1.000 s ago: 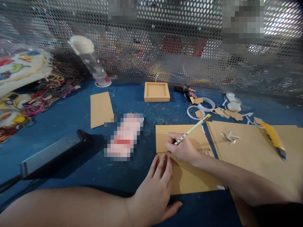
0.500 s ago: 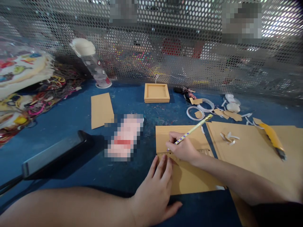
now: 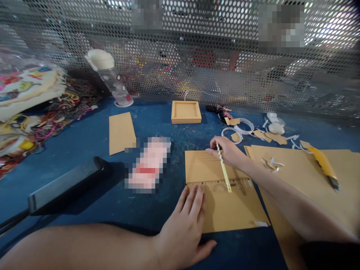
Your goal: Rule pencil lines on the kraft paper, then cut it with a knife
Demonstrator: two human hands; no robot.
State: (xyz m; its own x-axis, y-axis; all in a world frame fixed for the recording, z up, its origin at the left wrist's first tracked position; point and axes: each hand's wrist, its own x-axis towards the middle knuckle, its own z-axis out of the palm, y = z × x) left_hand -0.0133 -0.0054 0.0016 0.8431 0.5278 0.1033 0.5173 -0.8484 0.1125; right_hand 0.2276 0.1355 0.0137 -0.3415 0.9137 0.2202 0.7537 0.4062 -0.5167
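Note:
My left hand (image 3: 184, 221) lies flat, fingers stretched out, with its fingertips on the left end of a clear plastic ruler (image 3: 219, 186). The ruler rests across a brown cardboard sheet (image 3: 233, 213). My right hand (image 3: 227, 150) is over the far edge of the sheet and grips a patterned pencil (image 3: 224, 170), whose eraser end points back toward me above the ruler. Faint pencil lines show on the sheet's far part. Whether the right fingertips touch the cardboard, I cannot tell.
Larger cardboard sheets (image 3: 298, 187) with a yellow utility knife (image 3: 323, 163) lie right. Tape rings (image 3: 232, 135) and scraps are behind them. A small cardboard tray (image 3: 186, 122), a cardboard piece (image 3: 122, 133), a bottle (image 3: 120, 90) and a black hair straightener (image 3: 67, 187) are farther left.
My right hand has moved from beside the ruler to the sheet's far edge. The pencil has swung round, its eraser end now toward me. My left hand has stayed in place.

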